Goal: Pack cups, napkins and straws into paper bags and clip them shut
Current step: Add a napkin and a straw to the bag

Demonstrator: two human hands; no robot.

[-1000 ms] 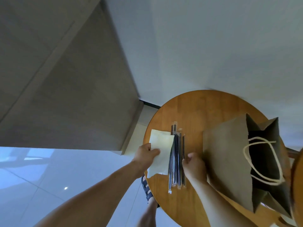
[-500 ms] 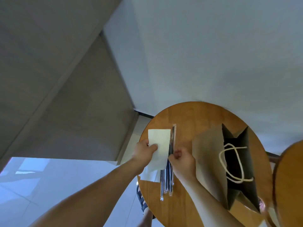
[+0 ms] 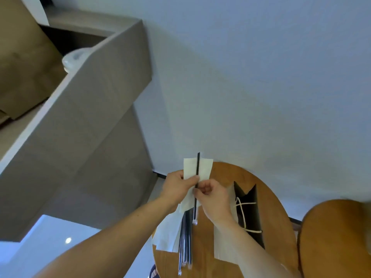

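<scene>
Above the bench's (image 3: 224,171) 10 o'clock edge, the left hand (image 3: 176,187) and right hand (image 3: 210,197) now meet in the air. A second ago the left was lifting a napkin (image 3: 204,167) just off the wood while the right reached into the pile of straws (image 3: 185,237). Now one wrapped straw (image 3: 198,165) has come up out of the pile and lies upright against the napkin. The left grip pinches the napkin with the thumb across its face; the right grip is closed narrow on the straw's middle. By this reading, one napkin-and-straw set is gathered and ready to go into the bag (image 3: 249,213), which waits with its mouth open at the hands' 4 o'clock, well apart from them. The other straws stay on the bench at 6 o'clock, beside spare napkins (image 3: 166,233) at 7 o'clock. No cup shows on the bench, and no clip. No brand, label or writing can be read on the wrapper, bag or napkins.
</scene>
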